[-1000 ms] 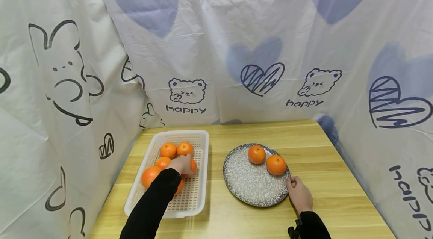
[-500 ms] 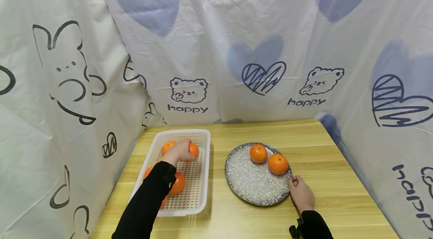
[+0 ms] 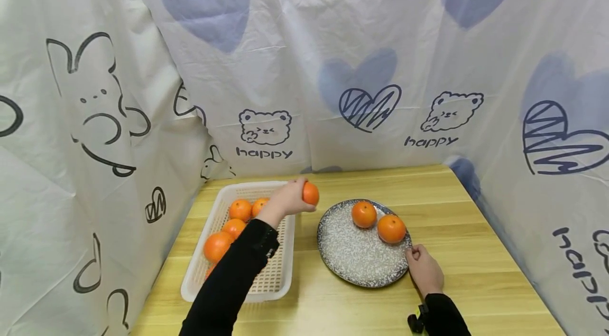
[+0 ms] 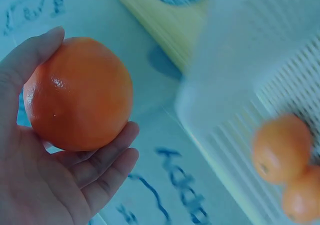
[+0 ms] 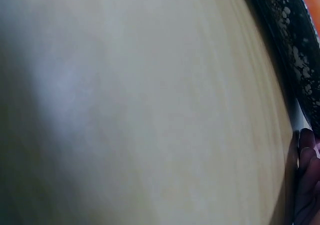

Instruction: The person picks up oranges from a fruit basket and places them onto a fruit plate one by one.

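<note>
Aloft — left fingers [image 4: 105, 156] hold an orange fruit [image 4: 80, 95]

There are eight visible oranges [image 3: 311, 194], one plate [image 3: 357, 257], one basket [image 3: 287, 272], one table [image 3: 476, 272].

The tabletop [image 3: 328, 309] has a smooth wood-grain surface with a soft sheen. The basket [image 3: 288, 270], at left, is white plastic with a smooth rim and a perforated floor. The plate [image 3: 344, 251], at right, appears ceramic: speckled, largely matt face; dark, flecked rim. The raised fruit [image 4: 80, 95] has smooth, glossy skin with small bright highlights. The two fruits [image 3: 391, 229] on the plate are likewise glossy. The far backdrop [image 3: 300, 35] is thin, creased sheeting; cloth or plastic cannot be determined. The left sleeve [image 3: 228, 283] is matt black cloth.
</note>
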Tool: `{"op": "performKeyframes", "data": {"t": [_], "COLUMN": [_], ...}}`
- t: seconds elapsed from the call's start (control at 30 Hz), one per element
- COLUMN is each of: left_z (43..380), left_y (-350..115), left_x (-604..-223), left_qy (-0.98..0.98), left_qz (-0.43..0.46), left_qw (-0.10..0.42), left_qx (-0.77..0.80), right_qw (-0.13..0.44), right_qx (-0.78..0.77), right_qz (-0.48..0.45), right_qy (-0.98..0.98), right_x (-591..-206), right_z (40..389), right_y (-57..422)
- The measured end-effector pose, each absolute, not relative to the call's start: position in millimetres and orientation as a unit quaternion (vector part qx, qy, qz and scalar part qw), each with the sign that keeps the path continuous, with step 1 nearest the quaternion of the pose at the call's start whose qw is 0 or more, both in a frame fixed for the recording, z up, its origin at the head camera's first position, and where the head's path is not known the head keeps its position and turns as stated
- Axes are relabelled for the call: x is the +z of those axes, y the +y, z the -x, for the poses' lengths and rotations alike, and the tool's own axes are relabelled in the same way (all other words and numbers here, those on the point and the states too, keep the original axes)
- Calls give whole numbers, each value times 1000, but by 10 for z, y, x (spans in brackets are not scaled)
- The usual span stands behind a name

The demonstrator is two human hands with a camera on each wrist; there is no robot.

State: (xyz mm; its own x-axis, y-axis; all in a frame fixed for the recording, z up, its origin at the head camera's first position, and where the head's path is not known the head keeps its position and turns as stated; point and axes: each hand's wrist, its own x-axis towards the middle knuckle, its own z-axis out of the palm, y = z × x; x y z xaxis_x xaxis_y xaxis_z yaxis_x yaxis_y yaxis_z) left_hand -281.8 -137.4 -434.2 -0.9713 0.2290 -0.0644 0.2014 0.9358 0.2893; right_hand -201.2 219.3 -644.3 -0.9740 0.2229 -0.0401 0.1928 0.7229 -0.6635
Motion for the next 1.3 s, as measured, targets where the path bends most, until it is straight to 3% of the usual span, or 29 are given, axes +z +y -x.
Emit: {"op": "performKeyframes", "data": {"t": [0.23, 0.57, 1.3], "left_z": [2905, 2971, 2825], "left_y": [-775, -372, -313], "left_x": [-4458, -4896, -5651], "left_qy": [978, 990, 997], "left_qz": [-147, -96, -63], "left_qw": [62, 75, -35], "left_qx": [133, 71, 28], "right_qw": [27, 23, 25], "right_qx": [360, 356, 357], "right_qz": [114, 115, 118], "right_qy": [-926, -927, -926], "right_x": [-6403, -6526, -6502], "right_z": [2028, 2041, 2052], "right_y": [2220, 2238, 2218]}}
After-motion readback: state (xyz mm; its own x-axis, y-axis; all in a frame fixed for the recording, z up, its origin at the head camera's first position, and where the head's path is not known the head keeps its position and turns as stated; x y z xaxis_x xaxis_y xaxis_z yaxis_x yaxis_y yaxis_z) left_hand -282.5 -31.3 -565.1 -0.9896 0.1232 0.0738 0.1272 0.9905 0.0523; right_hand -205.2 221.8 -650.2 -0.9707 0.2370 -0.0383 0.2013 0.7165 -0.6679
